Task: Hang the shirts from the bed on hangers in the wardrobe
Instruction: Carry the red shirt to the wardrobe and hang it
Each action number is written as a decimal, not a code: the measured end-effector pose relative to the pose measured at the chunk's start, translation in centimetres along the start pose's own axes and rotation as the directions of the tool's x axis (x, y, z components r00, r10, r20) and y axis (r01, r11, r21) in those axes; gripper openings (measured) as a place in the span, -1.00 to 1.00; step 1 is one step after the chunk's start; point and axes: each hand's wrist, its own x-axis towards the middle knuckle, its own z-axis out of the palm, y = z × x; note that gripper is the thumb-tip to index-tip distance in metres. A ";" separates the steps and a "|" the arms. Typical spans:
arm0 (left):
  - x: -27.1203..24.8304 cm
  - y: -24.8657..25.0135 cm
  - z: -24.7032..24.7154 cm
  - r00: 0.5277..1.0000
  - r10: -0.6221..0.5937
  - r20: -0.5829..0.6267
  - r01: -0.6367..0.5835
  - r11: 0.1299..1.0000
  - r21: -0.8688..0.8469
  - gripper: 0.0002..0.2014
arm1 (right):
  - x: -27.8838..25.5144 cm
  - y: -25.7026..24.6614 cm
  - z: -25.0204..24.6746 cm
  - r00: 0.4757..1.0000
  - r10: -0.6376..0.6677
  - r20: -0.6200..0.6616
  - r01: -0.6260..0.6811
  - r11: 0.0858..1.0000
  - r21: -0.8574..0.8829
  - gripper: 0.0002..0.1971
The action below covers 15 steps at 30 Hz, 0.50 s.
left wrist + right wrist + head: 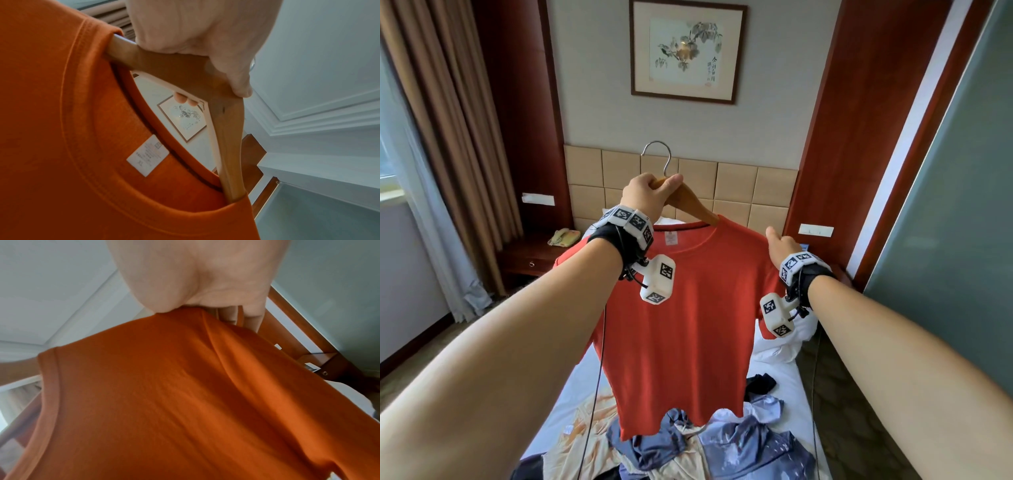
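Gripping wooden hanger (690,202), left hand (645,197), right hand (784,247) pinching orange shirt (681,325) shoulder

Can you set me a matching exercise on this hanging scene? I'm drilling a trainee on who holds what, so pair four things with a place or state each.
Things:
1. left hand
2. right hand
3. orange T-shirt
4. pile of clothes

Places or states:
a. lying on the white bed
b. pinching the shirt's shoulder
c. draped over the wooden hanger, held up in the air
d. gripping the hanger just below its metal hook

Pairs: 1-d, 2-b, 3-c, 4-a
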 end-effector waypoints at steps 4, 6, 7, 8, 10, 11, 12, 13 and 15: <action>-0.4 0.3 1.4 0.997 0.022 0.077 -0.021 1.000 -0.015 -0.51 | -0.2 1.4 -0.5 0.999 0.046 -0.005 -0.046 0.999 -0.025 -0.34; -0.9 0.8 2.6 0.994 0.034 0.106 -0.034 0.999 -0.008 -0.49 | -0.5 1.9 -0.9 1.000 0.011 -0.016 -0.012 0.998 -0.059 -0.32; -1.2 1.3 3.1 0.992 0.040 0.118 -0.040 0.999 -0.004 -0.49 | -0.8 2.0 -1.2 1.000 -0.005 -0.025 0.003 0.998 -0.063 -0.32; -1.5 1.9 3.8 0.991 0.047 0.127 -0.047 0.999 0.000 -0.49 | -1.2 2.1 -1.7 1.000 -0.007 -0.023 0.006 0.999 -0.045 -0.35; -2.1 3.1 5.1 0.987 0.065 0.146 -0.065 0.998 -0.002 -0.50 | -1.7 2.3 -2.7 0.998 -0.050 -0.034 0.048 0.998 -0.049 -0.44; -2.4 3.7 5.9 0.985 0.073 0.159 -0.073 0.997 -0.006 -0.50 | -1.7 2.5 -3.1 0.997 -0.073 -0.038 0.071 0.996 -0.050 -0.45; -2.8 4.4 6.5 0.981 0.081 0.175 -0.080 0.997 -0.012 -0.50 | -1.9 2.8 -3.7 0.995 -0.091 -0.042 0.089 0.995 -0.045 -0.45; -3.3 5.0 7.2 0.977 0.088 0.195 -0.085 0.996 -0.021 -0.51 | -2.2 3.0 -4.2 0.993 -0.113 -0.040 0.111 0.993 -0.029 -0.44; -4.1 6.4 8.7 0.966 0.104 0.238 -0.095 0.994 -0.048 -0.52 | -2.9 3.4 -5.5 0.987 -0.154 -0.036 0.154 0.988 0.003 -0.41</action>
